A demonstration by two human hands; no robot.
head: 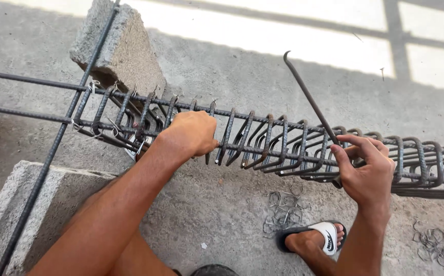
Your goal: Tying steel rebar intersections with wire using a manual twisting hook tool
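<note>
While your left hand [194, 134] grips a stirrup of the rebar cage [283, 148] resting on the concrete blocks [117, 48], your right hand [367, 166] holds the hooked tying tool [309, 97]; block-end stirrups look wire-tied, the rest seemingly untied.

Left hand [194, 134] clenched, right hand [367, 168] pinching.

**Item Count at Rebar Cage**

Two concrete blocks [114, 48] are showing. One hooked tying tool [309, 97] is appearing. Two hands are working: left hand [194, 134], right hand [367, 171]. One sandalled foot [316, 237] is standing. Two heaps of loose wire ties [283, 209] are lying. Stirrups [263, 145] are numbering roughly twenty; overlap is hindering counting.
</note>
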